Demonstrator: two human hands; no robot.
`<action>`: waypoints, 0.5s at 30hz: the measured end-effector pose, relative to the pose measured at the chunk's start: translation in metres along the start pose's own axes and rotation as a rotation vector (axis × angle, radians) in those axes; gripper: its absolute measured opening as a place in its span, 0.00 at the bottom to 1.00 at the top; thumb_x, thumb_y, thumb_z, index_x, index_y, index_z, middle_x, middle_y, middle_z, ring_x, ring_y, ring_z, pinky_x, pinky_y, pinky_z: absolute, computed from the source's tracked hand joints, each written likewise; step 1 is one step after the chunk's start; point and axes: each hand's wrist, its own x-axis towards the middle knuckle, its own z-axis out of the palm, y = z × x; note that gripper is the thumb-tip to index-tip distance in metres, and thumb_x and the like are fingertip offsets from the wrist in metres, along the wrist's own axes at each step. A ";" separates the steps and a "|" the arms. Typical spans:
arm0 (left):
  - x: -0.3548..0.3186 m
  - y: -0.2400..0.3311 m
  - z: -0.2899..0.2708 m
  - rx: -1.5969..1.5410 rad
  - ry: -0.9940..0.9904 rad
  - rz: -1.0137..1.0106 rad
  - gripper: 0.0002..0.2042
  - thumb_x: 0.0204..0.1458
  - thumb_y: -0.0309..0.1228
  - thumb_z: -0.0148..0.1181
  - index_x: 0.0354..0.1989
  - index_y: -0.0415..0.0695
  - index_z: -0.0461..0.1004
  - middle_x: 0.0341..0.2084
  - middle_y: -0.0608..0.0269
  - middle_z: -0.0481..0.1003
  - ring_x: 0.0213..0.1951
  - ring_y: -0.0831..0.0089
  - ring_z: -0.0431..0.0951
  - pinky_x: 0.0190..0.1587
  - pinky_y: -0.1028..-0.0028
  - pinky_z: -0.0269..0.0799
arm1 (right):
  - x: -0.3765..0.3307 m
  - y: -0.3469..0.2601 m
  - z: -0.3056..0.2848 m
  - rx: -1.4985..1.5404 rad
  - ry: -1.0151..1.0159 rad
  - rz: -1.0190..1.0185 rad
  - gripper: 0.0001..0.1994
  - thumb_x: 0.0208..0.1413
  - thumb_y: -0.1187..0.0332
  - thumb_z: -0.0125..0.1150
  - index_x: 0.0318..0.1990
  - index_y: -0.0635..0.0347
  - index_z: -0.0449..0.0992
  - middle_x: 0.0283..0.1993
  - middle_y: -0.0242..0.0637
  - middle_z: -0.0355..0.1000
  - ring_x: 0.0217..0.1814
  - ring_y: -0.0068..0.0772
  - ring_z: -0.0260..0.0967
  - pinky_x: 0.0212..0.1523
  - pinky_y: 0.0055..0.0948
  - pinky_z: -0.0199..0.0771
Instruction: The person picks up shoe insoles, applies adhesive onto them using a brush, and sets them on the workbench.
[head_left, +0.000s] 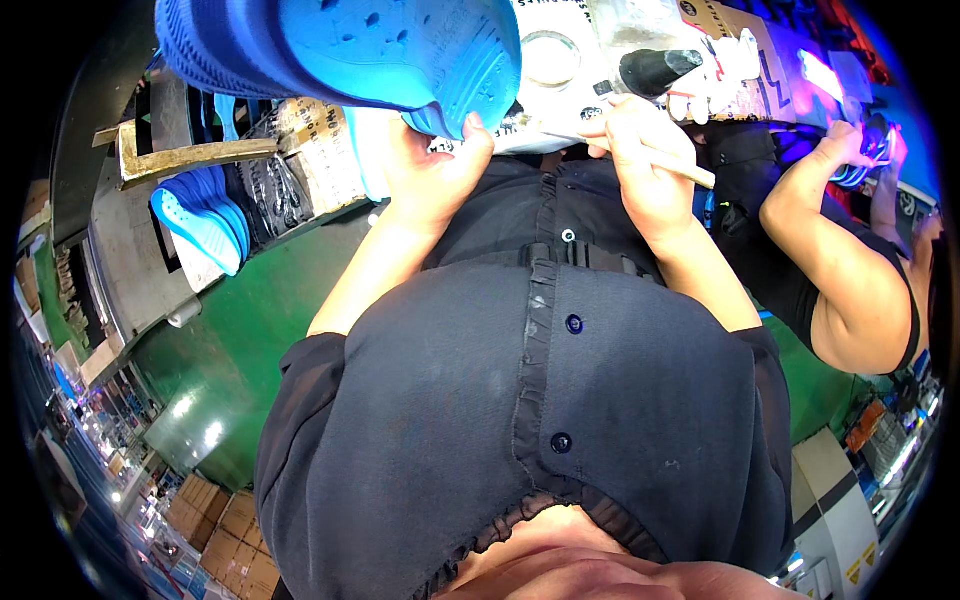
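My left hand [440,170] is closed on the near edge of a blue foam clog [460,70], thumb on the outside. Ribbed blue foam next to it, at the top left, may be more clogs; its outline is cut off by the frame. In my right hand [645,165] is a slim tool with a pale, wooden-looking handle [685,168], pinched like a pen. The tool's working tip is too small to make out. Just beyond this hand lies a black cone-shaped piece [660,72]. A round, pale dish [550,58] sits between the clog and that piece.
Several blue foam pieces [205,215] stand at the left beside a worn frame edge [200,155] and cardboard [330,150]. White glove-like items [735,60] lie at the back right. Close on my right, a co-worker's arm [840,240] reaches to a purple-lit object.
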 end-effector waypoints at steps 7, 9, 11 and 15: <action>0.000 0.002 0.002 -0.018 0.019 0.037 0.21 0.40 0.22 0.61 0.43 0.35 0.61 0.32 0.57 0.72 0.32 0.73 0.74 0.35 0.77 0.70 | 0.002 0.000 0.007 -0.134 -0.028 -0.241 0.07 0.51 0.74 0.53 0.25 0.65 0.76 0.24 0.37 0.72 0.28 0.34 0.69 0.32 0.28 0.65; -0.001 0.003 0.003 -0.068 0.065 -0.016 0.21 0.40 0.21 0.61 0.44 0.35 0.60 0.33 0.57 0.71 0.33 0.72 0.74 0.36 0.76 0.70 | -0.001 0.000 0.003 -0.057 0.021 -0.126 0.07 0.51 0.74 0.53 0.25 0.64 0.76 0.23 0.36 0.72 0.27 0.33 0.68 0.31 0.27 0.65; 0.000 0.002 0.004 -0.085 0.070 -0.032 0.21 0.40 0.21 0.60 0.44 0.35 0.60 0.33 0.56 0.71 0.34 0.72 0.74 0.37 0.76 0.70 | 0.000 0.003 -0.002 -0.042 0.037 -0.102 0.08 0.52 0.74 0.52 0.26 0.65 0.76 0.23 0.36 0.71 0.26 0.32 0.67 0.30 0.27 0.65; 0.011 0.006 0.005 -0.125 0.043 -0.039 0.21 0.40 0.20 0.59 0.44 0.34 0.60 0.35 0.56 0.70 0.36 0.72 0.73 0.40 0.74 0.69 | 0.002 0.002 -0.009 0.033 0.110 -0.034 0.09 0.54 0.74 0.50 0.26 0.67 0.75 0.21 0.34 0.68 0.23 0.26 0.65 0.27 0.23 0.64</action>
